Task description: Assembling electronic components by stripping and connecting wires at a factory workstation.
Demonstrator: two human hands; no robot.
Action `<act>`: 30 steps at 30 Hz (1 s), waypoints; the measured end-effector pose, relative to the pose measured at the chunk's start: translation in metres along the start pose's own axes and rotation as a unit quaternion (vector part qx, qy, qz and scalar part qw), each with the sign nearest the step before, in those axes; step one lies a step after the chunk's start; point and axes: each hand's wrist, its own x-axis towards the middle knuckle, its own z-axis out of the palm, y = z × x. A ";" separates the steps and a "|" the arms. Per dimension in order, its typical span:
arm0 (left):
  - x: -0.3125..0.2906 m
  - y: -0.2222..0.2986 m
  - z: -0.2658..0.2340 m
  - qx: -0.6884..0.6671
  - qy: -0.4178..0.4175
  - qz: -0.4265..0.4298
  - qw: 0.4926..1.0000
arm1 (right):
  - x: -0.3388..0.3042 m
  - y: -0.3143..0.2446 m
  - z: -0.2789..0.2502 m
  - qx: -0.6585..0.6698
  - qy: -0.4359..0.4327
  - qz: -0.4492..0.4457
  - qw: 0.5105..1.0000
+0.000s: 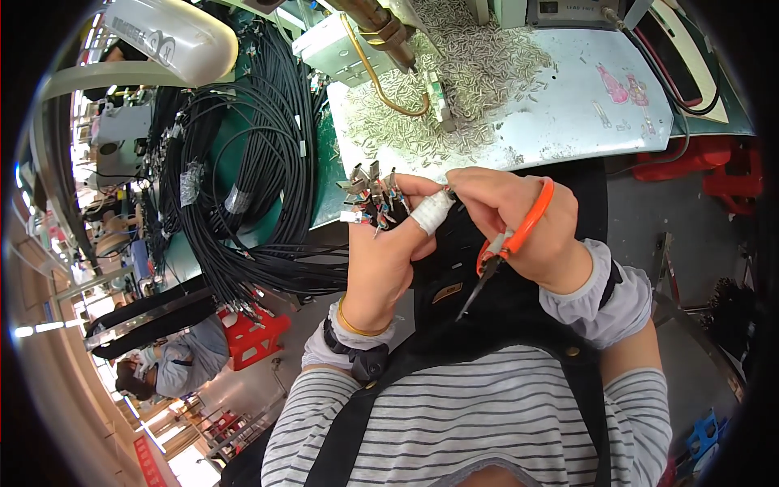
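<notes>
Here, two hands (381,260) (519,219), one orange scissors (507,243)

Black cables (260,162) crowded the desk's (568,122) left edge; metal scraps (479,73) and a soldering tool (381,32) blocked its far middle. Only the right near corner lay open for a hand.

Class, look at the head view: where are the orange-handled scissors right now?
The orange-handled scissors hang from the right hand, right of centre, blades pointing down toward the black apron, beside the left hand holding the cable ends.
</notes>
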 end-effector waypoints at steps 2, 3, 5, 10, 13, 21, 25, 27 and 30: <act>0.000 0.000 -0.001 -0.022 -0.015 0.023 0.999 | 0.001 0.002 0.006 -0.032 0.071 -0.068 0.995; 0.001 0.000 -0.002 -0.032 -0.022 0.035 0.999 | 0.001 0.000 0.002 -0.032 0.071 -0.068 0.995; -0.001 0.001 -0.001 -0.009 -0.014 0.049 0.999 | 0.000 -0.010 -0.019 -0.041 -0.099 0.125 0.986; -0.003 0.002 0.006 0.073 0.017 0.091 0.993 | -0.002 -0.013 -0.021 -0.103 -0.253 0.209 0.939; 0.002 0.004 0.005 0.082 0.010 0.076 0.994 | -0.004 -0.011 -0.019 -0.096 -0.259 0.237 0.931; 0.056 0.017 -0.014 -0.048 -0.081 -0.026 0.995 | 0.008 0.000 -0.022 0.078 -0.141 0.388 0.907; 0.077 0.024 -0.005 -0.033 -0.059 -0.013 0.998 | 0.022 0.027 -0.006 0.084 -0.036 0.318 0.944; 0.084 0.029 -0.006 -0.034 -0.066 -0.033 0.997 | 0.034 0.037 -0.001 0.063 -0.008 0.258 0.964; 0.090 0.033 -0.013 -0.018 -0.096 -0.056 0.994 | 0.055 0.037 0.000 0.164 -0.087 0.380 0.906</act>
